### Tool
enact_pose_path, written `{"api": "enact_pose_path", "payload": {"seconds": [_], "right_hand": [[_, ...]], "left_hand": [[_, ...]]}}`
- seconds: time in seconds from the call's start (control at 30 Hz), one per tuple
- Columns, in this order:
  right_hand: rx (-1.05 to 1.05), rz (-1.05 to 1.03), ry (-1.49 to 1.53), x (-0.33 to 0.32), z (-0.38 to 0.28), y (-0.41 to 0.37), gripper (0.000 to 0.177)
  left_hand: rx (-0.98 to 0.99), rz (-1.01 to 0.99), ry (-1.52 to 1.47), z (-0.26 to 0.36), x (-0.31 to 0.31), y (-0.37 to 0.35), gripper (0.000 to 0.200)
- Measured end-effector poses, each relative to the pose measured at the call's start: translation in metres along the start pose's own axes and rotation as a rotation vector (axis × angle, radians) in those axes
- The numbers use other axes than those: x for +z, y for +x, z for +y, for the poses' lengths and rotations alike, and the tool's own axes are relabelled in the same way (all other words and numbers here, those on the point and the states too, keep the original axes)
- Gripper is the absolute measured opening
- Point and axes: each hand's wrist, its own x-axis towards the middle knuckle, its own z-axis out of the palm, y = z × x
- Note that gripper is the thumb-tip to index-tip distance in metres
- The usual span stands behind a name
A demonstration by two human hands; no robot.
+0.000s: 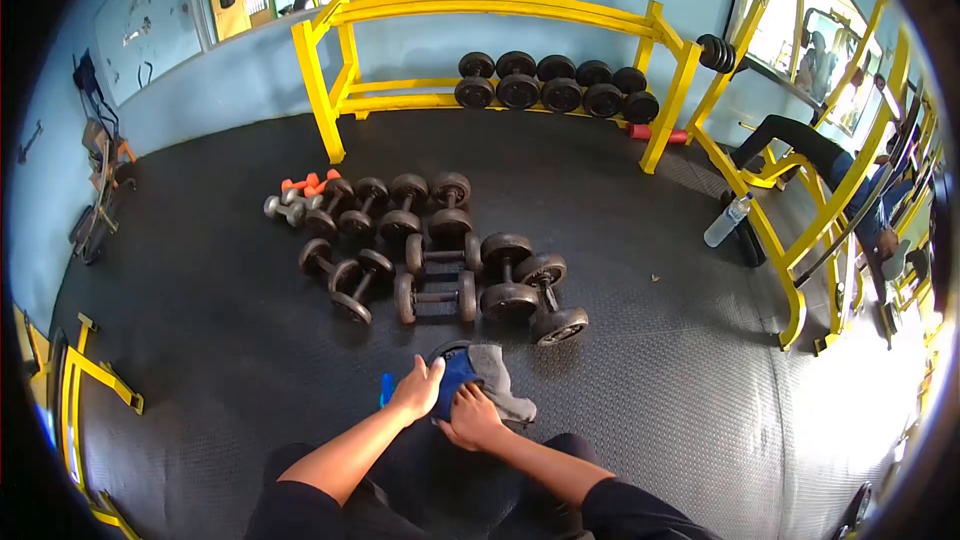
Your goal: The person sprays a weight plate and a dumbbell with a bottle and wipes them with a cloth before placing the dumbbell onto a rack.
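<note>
In front of my knees, my right hand (pixel 474 418) presses with curled fingers on a blue cloth (pixel 457 372). A grey cloth (pixel 492 370) hangs beside it on the right, draped over the same spot. My left hand (pixel 418 392) grips at the left side, thumb pointing up, its other fingers mostly hidden. Behind the cloths shows the rim of a dark round weight (pixel 450 348), like a dumbbell end; the rest is covered. Just left of my left hand is a small bright blue object (pixel 386 388).
Several dark dumbbells (pixel 437 297) lie on the black rubber floor ahead, with small orange dumbbells (pixel 312 182) behind. A yellow rack (pixel 500 6) holds more. At right, a water bottle (pixel 727 220) stands near a yellow machine where a person (pixel 815 150) lies.
</note>
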Motion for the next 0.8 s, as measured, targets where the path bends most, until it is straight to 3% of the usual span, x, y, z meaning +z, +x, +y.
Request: {"api": "enact_pose_path", "payload": {"seconds": [0.07,0.13,0.2,0.27,0.3,0.37,0.6,0.63,0.73,0.8], "right_hand": [[0.017,0.025,-0.037,0.003,0.005,0.018,0.072],[0.096,0.111,0.078,0.006,0.009,0.030,0.074],[0.226,-0.034,0.157,0.000,0.011,0.036,0.076],[0.499,-0.426,0.212,-0.057,0.000,0.028,0.071],[0.498,-0.423,0.210,-0.041,0.003,0.021,0.071],[0.557,0.299,0.260,0.006,0.008,0.005,0.070],[0.507,0.112,0.342,-0.028,0.005,0.049,0.070],[0.427,0.324,0.217,0.010,0.011,0.065,0.069],[0.332,0.352,0.130,0.024,-0.006,0.066,0.061],[0.158,0.342,0.063,0.029,-0.023,0.043,0.054]], "left_hand": [[-0.019,0.088,-0.066,-0.008,0.005,0.015,0.085],[0.021,0.016,-0.038,0.003,-0.004,0.006,0.076],[0.075,0.064,0.054,0.001,0.001,-0.008,0.069],[0.075,0.044,-0.061,0.000,-0.009,-0.014,0.069],[0.077,0.047,-0.061,-0.002,-0.012,-0.013,0.069],[0.077,-0.007,-0.087,-0.011,-0.013,-0.010,0.071],[0.085,-0.045,-0.129,-0.011,-0.015,-0.005,0.076],[0.081,-0.051,-0.143,-0.011,-0.017,-0.003,0.076],[0.071,-0.056,-0.168,-0.006,-0.024,-0.003,0.075],[-0.046,-0.096,-0.144,0.000,-0.020,-0.006,0.074]]}}
